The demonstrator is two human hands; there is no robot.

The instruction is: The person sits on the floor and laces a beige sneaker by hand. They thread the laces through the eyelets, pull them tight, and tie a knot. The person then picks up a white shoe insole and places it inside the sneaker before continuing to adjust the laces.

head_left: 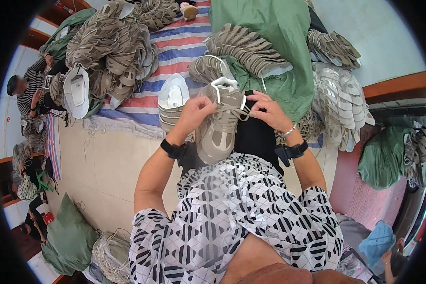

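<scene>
Shoe (pixel 217 137) at ctr of frame; L hand (pixel 199 112) & R hand (pixel 269 112) each pinching lace (pixel 233 110) btwn fingertips. Lacing looks mostly done; no bow visible, so tying prob. left.

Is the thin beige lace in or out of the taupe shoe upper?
In, apparently: the lace crosses the shoe upper below its tongue; threading detail unclear.

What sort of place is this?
Probably a small shoe workshop: piles of beige shoe tops are nested together, a striped sheet covers some floor, and the left hand and right hand pinch the laces of a beige shoe.
</scene>
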